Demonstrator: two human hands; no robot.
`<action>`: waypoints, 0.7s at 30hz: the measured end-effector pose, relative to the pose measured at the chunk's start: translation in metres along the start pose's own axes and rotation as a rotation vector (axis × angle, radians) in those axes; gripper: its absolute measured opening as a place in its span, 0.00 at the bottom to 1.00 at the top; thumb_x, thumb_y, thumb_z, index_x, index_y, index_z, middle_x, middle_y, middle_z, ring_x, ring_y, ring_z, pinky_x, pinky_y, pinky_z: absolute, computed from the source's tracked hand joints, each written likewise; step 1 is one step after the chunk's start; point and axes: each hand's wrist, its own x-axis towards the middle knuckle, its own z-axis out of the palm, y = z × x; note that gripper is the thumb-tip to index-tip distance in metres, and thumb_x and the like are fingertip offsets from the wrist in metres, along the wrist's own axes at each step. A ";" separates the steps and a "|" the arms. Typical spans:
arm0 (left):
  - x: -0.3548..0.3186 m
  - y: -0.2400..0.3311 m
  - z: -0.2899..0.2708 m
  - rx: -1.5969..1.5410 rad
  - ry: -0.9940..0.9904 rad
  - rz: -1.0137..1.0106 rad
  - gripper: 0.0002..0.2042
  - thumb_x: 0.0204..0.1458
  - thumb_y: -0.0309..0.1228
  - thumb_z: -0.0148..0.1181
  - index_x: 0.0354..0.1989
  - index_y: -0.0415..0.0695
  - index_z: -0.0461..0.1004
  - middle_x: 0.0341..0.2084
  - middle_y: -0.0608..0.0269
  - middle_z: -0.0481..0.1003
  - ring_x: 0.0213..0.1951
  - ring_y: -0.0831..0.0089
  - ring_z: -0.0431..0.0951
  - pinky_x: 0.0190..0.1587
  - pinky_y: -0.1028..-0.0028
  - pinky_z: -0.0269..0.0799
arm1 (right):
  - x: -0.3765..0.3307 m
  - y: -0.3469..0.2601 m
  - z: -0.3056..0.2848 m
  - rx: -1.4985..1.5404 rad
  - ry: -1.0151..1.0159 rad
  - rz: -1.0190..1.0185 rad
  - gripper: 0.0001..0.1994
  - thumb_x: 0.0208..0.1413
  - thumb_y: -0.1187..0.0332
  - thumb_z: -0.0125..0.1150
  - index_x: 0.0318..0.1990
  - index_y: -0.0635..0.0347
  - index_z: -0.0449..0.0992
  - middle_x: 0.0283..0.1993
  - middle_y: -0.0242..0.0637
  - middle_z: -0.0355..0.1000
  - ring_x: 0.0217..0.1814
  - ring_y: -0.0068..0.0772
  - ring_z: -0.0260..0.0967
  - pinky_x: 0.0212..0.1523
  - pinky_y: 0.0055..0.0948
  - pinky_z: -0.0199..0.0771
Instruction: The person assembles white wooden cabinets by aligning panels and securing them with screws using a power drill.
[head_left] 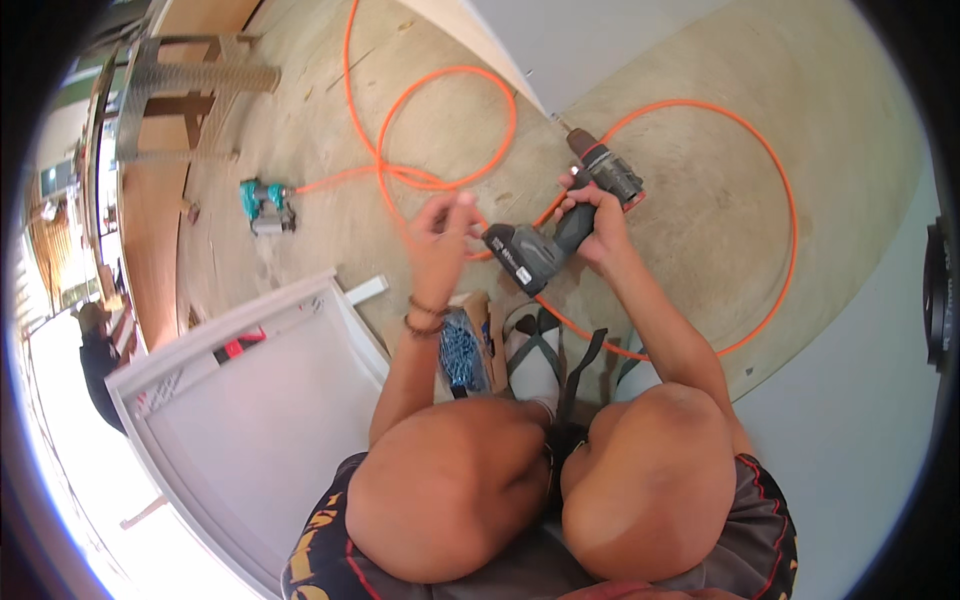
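My right hand [602, 222] is wrapped round the handle of a dark grey cordless drill [540, 252]. Its bit points away from me and reaches the lower corner of a white panel [600, 50]; whether it touches cannot be made out. My left hand [442, 232], with beaded bracelets at the wrist, is raised just left of the drill's battery. Its fingers are curled in toward the thumb, and anything in them is too small to name. Below that hand, an opened cardboard box [490, 345] holds a blue-tinted bag of screws [462, 352] beside my feet.
An orange air hose [770, 150] loops over the concrete floor to a teal nail gun [266, 206]. At left lies a white shallow frame [270, 400] with a red-and-black tool [240, 345] on it. A person [98, 350] is at far left.
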 end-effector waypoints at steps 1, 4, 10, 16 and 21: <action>-0.017 -0.001 -0.022 0.031 0.102 -0.008 0.13 0.57 0.39 0.60 0.33 0.39 0.77 0.23 0.68 0.75 0.23 0.83 0.73 0.24 0.81 0.68 | 0.002 0.002 -0.004 -0.007 -0.024 0.021 0.18 0.46 0.81 0.52 0.47 0.58 0.68 0.39 0.35 0.71 0.29 0.26 0.68 0.32 0.35 0.75; -0.058 -0.032 -0.086 0.154 0.325 0.022 0.14 0.58 0.40 0.60 0.30 0.39 0.76 0.22 0.67 0.74 0.21 0.83 0.71 0.24 0.81 0.67 | 0.014 0.001 -0.012 0.012 -0.049 -0.041 0.17 0.46 0.81 0.53 0.45 0.58 0.69 0.39 0.35 0.72 0.30 0.27 0.68 0.33 0.36 0.74; -0.153 -0.112 -0.143 0.598 0.459 -0.181 0.21 0.56 0.46 0.61 0.33 0.34 0.75 0.26 0.58 0.75 0.29 0.73 0.75 0.36 0.74 0.72 | 0.005 0.003 -0.008 -0.031 -0.101 -0.036 0.16 0.46 0.81 0.53 0.45 0.56 0.70 0.40 0.35 0.73 0.30 0.27 0.69 0.35 0.36 0.73; -0.158 -0.169 -0.134 0.744 0.348 -0.190 0.35 0.53 0.57 0.57 0.52 0.32 0.70 0.40 0.45 0.74 0.44 0.55 0.74 0.50 0.62 0.69 | -0.030 -0.007 -0.006 -0.105 -0.135 -0.033 0.18 0.49 0.80 0.52 0.50 0.55 0.68 0.42 0.31 0.73 0.30 0.23 0.70 0.39 0.34 0.72; -0.141 -0.146 -0.111 0.571 0.087 -0.374 0.38 0.53 0.62 0.53 0.56 0.35 0.68 0.52 0.42 0.69 0.50 0.50 0.72 0.53 0.62 0.66 | -0.080 -0.020 -0.009 -0.123 -0.078 -0.059 0.20 0.50 0.80 0.52 0.52 0.55 0.68 0.42 0.32 0.72 0.30 0.23 0.69 0.37 0.35 0.72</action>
